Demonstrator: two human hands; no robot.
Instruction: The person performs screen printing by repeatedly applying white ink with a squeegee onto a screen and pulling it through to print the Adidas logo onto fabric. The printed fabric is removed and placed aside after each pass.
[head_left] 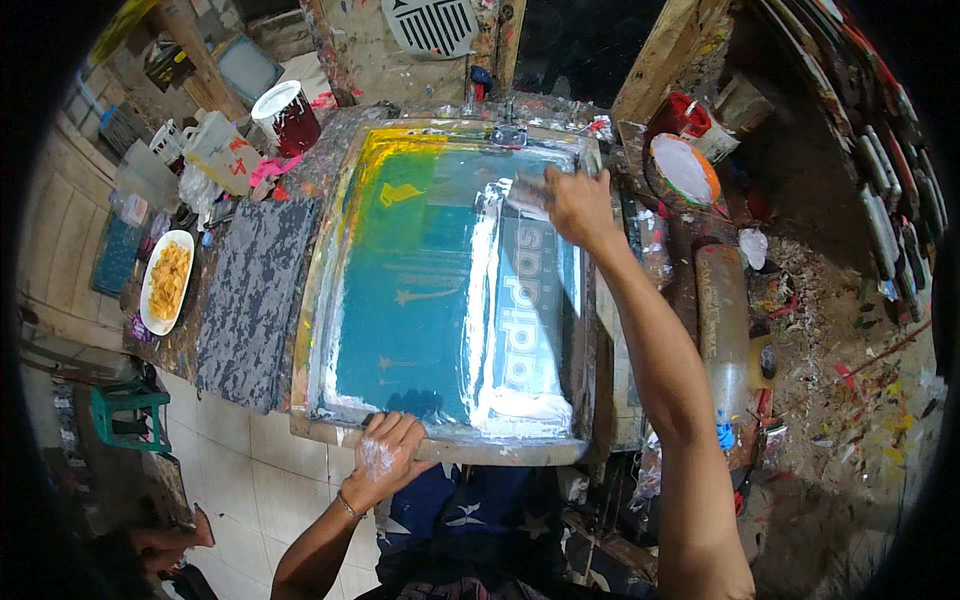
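Observation:
A wooden-edged printing screen (500, 455) with teal mesh lies before me on the workbench. My left hand (388, 452), its back smeared white, grips the screen's near edge, fingers over the rail. At the screen's far right, my right hand (580, 205) is closed on a squeegee (530, 195), partly hidden under the fingers. White ink (520, 410) runs in a thick streak down the mesh and pools at the near end. Pale lettering shows beside the streak. Yellow ink (400, 192) stains the far left corner. A hinge clamp (510, 133) sits at the screen's far edge.
Camouflage-patterned fabric (250, 300) and a plate of food (168, 280) lie to the left. A red ink pot (286, 118) stands behind them. On the right are a white-filled tub (685, 168) and a cylinder (720, 330). A green stool (132, 415) and another person's foot (203, 527) are lower left.

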